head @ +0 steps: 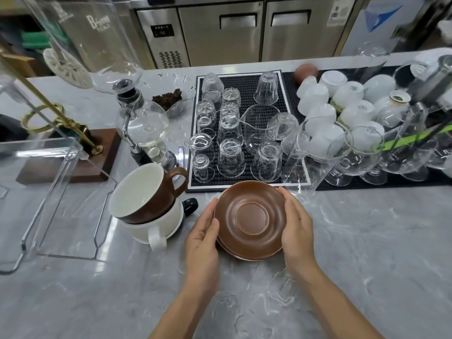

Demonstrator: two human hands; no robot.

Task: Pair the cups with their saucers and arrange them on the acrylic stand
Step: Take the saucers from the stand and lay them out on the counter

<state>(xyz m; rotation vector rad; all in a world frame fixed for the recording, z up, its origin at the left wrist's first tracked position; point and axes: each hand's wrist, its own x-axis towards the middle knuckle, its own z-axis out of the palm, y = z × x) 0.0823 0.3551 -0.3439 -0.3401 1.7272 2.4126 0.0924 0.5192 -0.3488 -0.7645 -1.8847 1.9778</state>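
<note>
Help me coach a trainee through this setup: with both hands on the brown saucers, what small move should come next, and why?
Probably lift the top brown saucer off the stack and set it down alone. The left hand and right hand grip the stack by its rim, at least one more saucer lies beneath it, and the brown cup still sits tilted on the white cup, unpaired.

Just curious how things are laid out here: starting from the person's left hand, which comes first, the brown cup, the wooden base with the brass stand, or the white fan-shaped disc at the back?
From the left hand, in the head view:
1. Brown cup, just to its left, stacked tilted on a white cup.
2. Wooden base, farther left and back.
3. White fan-shaped disc, farthest, at the back left.
</note>
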